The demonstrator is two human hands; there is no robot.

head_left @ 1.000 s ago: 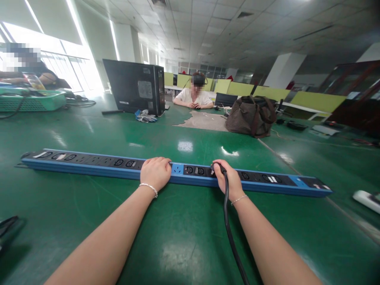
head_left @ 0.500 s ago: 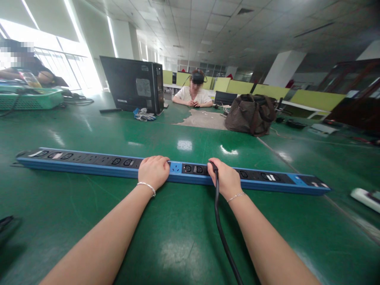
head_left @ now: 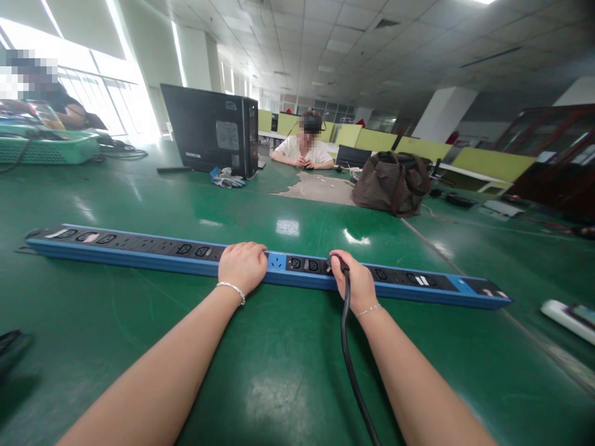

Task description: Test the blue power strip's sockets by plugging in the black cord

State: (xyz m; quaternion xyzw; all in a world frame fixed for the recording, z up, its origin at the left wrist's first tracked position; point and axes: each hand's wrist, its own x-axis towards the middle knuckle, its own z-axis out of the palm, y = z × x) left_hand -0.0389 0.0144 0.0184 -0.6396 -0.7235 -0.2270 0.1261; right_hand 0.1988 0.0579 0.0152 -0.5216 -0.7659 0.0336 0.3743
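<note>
A long blue and black power strip lies across the green table, with several sockets along its top. My left hand is wrapped over the strip just left of the blue socket. Right of the middle, my right hand holds the black plug at the strip's top face; how far the plug sits in a socket is hidden by the fingers. From the plug a black cable runs down toward the bottom edge of the view.
Behind the strip stand a black computer case, blue-grey gloves and a brown bag. A person sits across the green table. At left are a green basket and another person. A white device lies right.
The black plug and the upper part of its cable have shifted slightly right and tilted in my right hand. My left hand keeps its place on the strip. The view has moved a little.
</note>
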